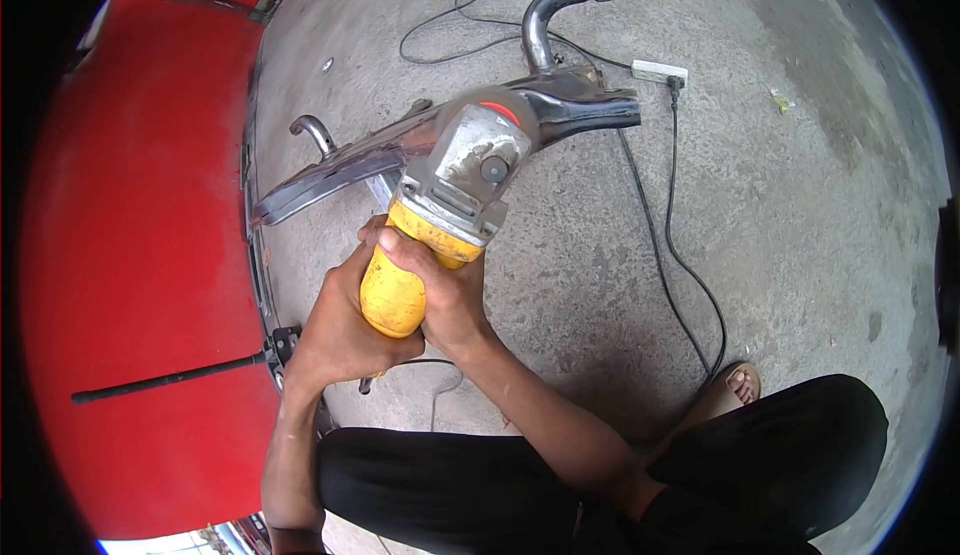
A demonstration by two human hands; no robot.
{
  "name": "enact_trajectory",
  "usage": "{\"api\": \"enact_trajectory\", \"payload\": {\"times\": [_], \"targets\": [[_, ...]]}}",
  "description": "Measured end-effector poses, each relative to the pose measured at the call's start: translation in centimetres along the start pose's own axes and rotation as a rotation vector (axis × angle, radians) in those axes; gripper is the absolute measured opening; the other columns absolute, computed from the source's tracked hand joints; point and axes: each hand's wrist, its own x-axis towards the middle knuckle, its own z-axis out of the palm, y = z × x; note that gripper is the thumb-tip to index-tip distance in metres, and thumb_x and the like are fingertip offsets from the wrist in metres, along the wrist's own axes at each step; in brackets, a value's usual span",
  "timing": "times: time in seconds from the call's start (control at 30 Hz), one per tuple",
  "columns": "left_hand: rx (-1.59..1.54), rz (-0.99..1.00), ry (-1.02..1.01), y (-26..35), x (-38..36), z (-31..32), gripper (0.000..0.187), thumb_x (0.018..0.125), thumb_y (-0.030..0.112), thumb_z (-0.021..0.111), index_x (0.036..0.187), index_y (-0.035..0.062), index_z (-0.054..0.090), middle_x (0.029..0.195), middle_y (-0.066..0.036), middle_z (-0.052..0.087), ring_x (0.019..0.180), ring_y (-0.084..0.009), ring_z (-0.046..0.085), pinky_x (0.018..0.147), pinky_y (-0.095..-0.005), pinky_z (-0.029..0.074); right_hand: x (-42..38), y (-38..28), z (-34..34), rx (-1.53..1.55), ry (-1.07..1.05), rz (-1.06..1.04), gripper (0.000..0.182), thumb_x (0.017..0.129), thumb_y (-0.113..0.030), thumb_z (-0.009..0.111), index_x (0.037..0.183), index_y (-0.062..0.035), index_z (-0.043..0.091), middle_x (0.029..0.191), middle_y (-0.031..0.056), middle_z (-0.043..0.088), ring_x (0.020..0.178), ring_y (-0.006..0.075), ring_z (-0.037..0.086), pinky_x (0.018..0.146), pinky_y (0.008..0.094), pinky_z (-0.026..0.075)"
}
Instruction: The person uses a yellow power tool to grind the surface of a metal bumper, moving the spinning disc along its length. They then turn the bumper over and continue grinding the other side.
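Both hands, left hand (340,330) and right hand (445,290), wrap tightly around the yellow grinder (440,215). Its body runs up and away from the person, head over the chrome bumper (330,170).

Left hand (340,330) and right hand (445,290) grip a yellow angle grinder (450,205) against a chrome bumper (330,170)

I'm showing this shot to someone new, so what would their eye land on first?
First the yellow angle grinder at centre, gripped by both the left hand and right hand, its grey head against a chrome metal part lying on the concrete floor. Next, the large red panel filling the left side. A black power cord trails to a white socket strip up top.
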Motion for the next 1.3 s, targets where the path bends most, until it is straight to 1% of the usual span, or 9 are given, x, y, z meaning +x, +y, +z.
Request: {"api": "enact_trajectory", "payload": {"times": [0.47, 1.3], "targets": [[0.001, 0.005, 0.002, -0.26, 0.07, -0.05, 0.083, 0.058, -0.001, 0.087, 0.135, 0.0, 0.055, 0.107, -0.012, 0.07, 0.099, -0.0204, 0.068, 0.093, -0.036, 0.056, 0.06, 0.0, 0.05, -0.001, 0.002, 0.002, 0.035, 0.092, -0.011, 0.075, 0.123, -0.0014, 0.062, 0.104, 0.013, 0.072, 0.1, 0.0201, 0.071, 0.092, 0.0356, 0.057], [-0.004, 0.007, 0.002, -0.47, 0.01, -0.07, 0.086, 0.058, -0.001, 0.087, 0.137, -0.0019, 0.054, 0.112, -0.013, 0.071, 0.103, -0.0209, 0.069, 0.095, -0.0362, 0.056, -0.01, 0.01, 0.14, 0.0, -0.005, 0.007, 0.035, 0.091, -0.011, 0.076, 0.122, -0.0022, 0.062, 0.104, 0.0117, 0.072, 0.101, 0.0199, 0.071, 0.092, 0.0356, 0.057]]}}
